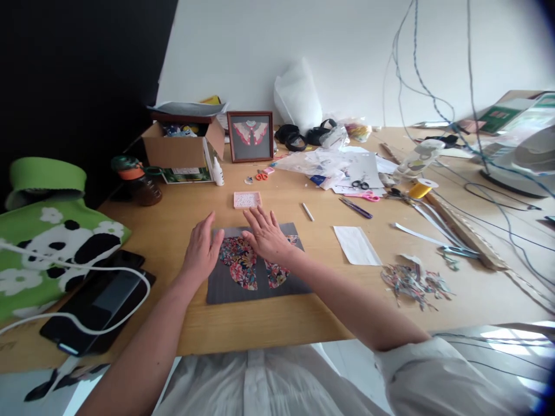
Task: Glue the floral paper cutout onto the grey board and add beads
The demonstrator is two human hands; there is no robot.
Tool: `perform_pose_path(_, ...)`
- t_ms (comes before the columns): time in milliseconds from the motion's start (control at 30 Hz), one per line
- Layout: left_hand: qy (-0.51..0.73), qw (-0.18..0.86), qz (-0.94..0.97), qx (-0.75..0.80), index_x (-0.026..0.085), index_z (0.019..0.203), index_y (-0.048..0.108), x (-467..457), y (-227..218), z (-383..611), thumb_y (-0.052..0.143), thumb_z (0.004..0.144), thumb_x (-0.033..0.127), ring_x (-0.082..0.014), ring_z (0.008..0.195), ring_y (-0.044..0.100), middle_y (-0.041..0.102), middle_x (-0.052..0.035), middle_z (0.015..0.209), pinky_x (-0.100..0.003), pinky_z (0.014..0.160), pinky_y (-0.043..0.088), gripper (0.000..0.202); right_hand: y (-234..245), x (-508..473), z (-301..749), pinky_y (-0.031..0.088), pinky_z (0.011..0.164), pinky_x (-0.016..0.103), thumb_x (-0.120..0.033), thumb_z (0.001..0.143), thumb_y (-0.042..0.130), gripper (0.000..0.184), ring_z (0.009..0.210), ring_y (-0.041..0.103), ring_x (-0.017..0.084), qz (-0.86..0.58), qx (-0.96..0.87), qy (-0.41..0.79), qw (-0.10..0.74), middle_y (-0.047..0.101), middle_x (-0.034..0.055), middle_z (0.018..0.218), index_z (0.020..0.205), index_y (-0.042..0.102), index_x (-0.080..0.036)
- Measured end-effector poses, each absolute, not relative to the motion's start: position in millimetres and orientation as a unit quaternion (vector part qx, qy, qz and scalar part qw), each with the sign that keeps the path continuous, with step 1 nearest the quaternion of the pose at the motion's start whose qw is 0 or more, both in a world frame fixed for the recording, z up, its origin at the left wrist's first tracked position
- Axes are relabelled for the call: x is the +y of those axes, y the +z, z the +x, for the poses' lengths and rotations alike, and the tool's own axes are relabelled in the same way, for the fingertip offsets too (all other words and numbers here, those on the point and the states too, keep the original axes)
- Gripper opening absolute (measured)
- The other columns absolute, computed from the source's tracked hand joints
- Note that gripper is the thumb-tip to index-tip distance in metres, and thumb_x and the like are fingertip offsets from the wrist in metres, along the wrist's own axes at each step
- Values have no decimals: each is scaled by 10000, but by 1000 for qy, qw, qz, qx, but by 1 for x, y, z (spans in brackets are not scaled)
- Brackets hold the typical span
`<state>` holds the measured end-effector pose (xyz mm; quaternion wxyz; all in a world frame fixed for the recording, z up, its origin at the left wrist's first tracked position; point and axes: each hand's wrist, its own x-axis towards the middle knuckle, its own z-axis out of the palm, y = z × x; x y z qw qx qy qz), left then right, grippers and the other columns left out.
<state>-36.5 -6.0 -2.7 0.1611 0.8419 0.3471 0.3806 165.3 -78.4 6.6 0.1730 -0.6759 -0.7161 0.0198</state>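
Note:
A dark grey sheet (229, 294) lies on the table in front of me, with floral fabric pieces (243, 271) on it that form a collar-like shape. My right hand (267, 236) is spread over the upper middle of the floral fabric, palm down, and hides part of it. At the sheet's left edge is my left hand (203, 245), fingers extended and thumb apart, holding nothing. Just beyond the sheet sits a pink tray (247, 200) of small pale bits. A white pen (307, 212) and a white paper piece (356, 245) lie to the right.
A framed collar picture (250, 137), a cardboard box (176, 151) and a white glue bottle (217, 171) stand at the back. Fabric scraps (414, 282), a purple cutter (356, 208) and a wooden strip (459, 231) lie right. A panda bag (56, 242) and phone (104, 306) are left.

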Motion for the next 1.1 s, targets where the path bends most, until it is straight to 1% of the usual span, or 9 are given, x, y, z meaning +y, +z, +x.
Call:
perform_pose_path(233,441,192,791,379,156,1457,369,-3,2,-41,347,1011,519,-287,1274,501,539,-192,1321,-496,1068,428,576,-14,-88,123,125,1211,576,-549,1029,302,640,1507,170,307,-621,-767,25,159,334,131,1582,1537,339,-163)
perform_pose_path(400,453,205,777,386,182,1451,372,-1,3,-43,352,1010,523,-284,1271,503,535,-180,1322,-493,1054,442,558,-7,-82,131,131,1210,579,-529,1041,254,632,1516,132,294,-616,-769,49,166,293,117,1603,1559,282,-168)
perform_pose_path(533,458,210,772,387,174,1448,374,-2,5,-42,348,1011,525,-278,1278,501,533,-183,1326,-496,1068,435,561,23,-81,165,144,1216,547,-515,1045,162,628,1524,107,252,-658,-716,66,224,213,95,1633,1584,195,-195)
perform_pose_path(633,430,198,792,387,183,1408,433,0,5,-44,336,1010,533,-269,1301,494,532,-170,1346,-484,1102,414,538,30,-97,201,162,1205,562,-546,1032,202,643,1519,137,269,-693,-683,53,224,236,117,1624,1590,167,-227)
perform_pose_path(700,374,189,826,377,192,1392,463,2,5,-49,343,1002,555,-273,1337,471,526,-160,1378,-484,1136,380,546,23,-116,223,176,1193,584,-594,1005,286,717,1516,140,296,-708,-683,62,169,255,142,1614,1596,126,-222)
perform_pose_path(767,281,192,870,355,193,1431,434,4,4,-56,418,960,612,-308,1412,389,481,-165,1453,-515,1166,329,631,13,-137,240,156,1194,594,-682,917,448,927,1518,102,320,-698,-704,86,98,212,159,1624,1601,36,-211)
perform_pose_path(900,64,214,923,314,260,1541,280,2,4,-73,731,717,672,-407,1499,145,236,-167,1617,-612,1160,265,1026,-4,-166,262,138,1194,610,-761,663,705,1316,1516,25,360,-692,-712,116,16,114,158,1644,1591,-67,-237)
perform_pose_path(1000,4,212,930,301,333,1543,261,-3,5,-78,835,613,593,-429,1497,99,136,-141,1643,-654,1136,263,1123,-10,-170,269,136,1195,607,-742,610,754,1367,1515,10,367,-694,-710,117,5,89,143,1650,1590,-64,-255)
perform_pose_path(1100,17,195,929,315,369,1538,258,-2,2,-75,856,598,536,-436,1493,111,135,-123,1645,-666,1126,269,1127,-13,-163,271,148,1191,608,-722,608,764,1361,1514,15,370,-695,-711,108,10,99,139,1650,1591,-57,-260)
